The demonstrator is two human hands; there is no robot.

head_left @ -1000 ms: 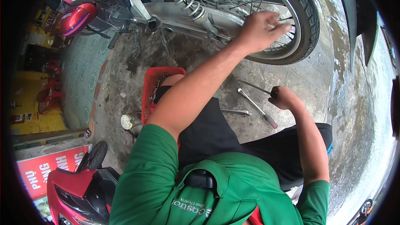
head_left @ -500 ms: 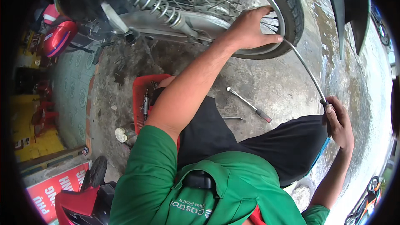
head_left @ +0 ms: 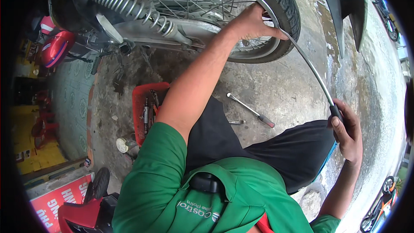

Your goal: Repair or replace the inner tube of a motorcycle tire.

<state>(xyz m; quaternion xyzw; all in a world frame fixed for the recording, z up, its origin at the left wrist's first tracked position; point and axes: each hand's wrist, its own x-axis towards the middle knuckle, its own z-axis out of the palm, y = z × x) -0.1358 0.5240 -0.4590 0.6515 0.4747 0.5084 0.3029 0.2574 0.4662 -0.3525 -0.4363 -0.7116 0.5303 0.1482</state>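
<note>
A spoked motorcycle wheel (head_left: 282, 51) with a black tyre (head_left: 290, 11) fills the top centre. My left hand (head_left: 250, 26) reaches to the wheel's right inner side, its thumb against the metal rim and its fingers curled in among the spokes, partly hidden. In my right hand (head_left: 348, 133) is the dark handle of a long, curved metal tyre lever (head_left: 314, 70). The lever's far end meets the rim beside my left thumb; its tip is hidden. On the concrete below the wheel lies a second lever (head_left: 250, 108) with a dark and red handle.
A red plastic basket (head_left: 137, 114) of tools stands beside my left leg, with a pale round-topped can (head_left: 123, 145) near it. The silver shock absorber (head_left: 129, 6) and swingarm extend left of the wheel. A dark fender-like part (head_left: 340, 8) hangs at upper right.
The view has shifted a little, so the wheel and floor tools appear farther left. More of the basket shows beside my left arm. Both hands keep their holds.
</note>
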